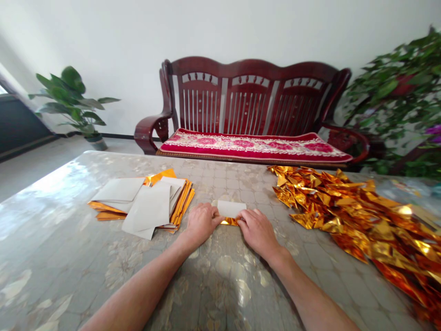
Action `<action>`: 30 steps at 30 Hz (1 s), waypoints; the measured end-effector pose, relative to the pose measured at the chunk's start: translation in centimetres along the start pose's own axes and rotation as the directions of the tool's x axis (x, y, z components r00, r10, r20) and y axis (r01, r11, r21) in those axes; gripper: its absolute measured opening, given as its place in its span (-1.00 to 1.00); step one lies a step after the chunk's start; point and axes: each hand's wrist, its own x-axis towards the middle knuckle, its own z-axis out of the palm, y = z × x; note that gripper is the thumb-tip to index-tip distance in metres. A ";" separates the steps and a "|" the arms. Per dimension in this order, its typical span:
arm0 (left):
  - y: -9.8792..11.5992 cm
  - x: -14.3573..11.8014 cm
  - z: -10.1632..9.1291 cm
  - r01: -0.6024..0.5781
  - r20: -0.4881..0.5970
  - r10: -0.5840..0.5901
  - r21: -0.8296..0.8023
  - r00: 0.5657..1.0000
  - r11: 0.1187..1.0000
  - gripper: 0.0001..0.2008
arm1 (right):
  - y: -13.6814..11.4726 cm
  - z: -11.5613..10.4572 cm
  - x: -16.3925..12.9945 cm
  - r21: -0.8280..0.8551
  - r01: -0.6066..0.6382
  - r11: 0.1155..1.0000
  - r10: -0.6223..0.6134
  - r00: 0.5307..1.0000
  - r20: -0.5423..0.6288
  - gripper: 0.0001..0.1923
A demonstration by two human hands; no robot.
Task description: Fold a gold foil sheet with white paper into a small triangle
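Centre of frame: the foil-backed sheet (232, 208), its gold near edge pinched between my left hand (203, 224) and right hand (259, 233). I would hold tension even, corners square, pressing the fold flat against the table (206, 299).
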 end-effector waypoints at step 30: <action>3.2 -3.2 1.5 -0.360 0.051 0.359 0.249 0.932 0.899 -0.88 | -3.4 0.6 -1.9 -0.270 0.183 0.945 -0.183 0.983 0.025 -0.77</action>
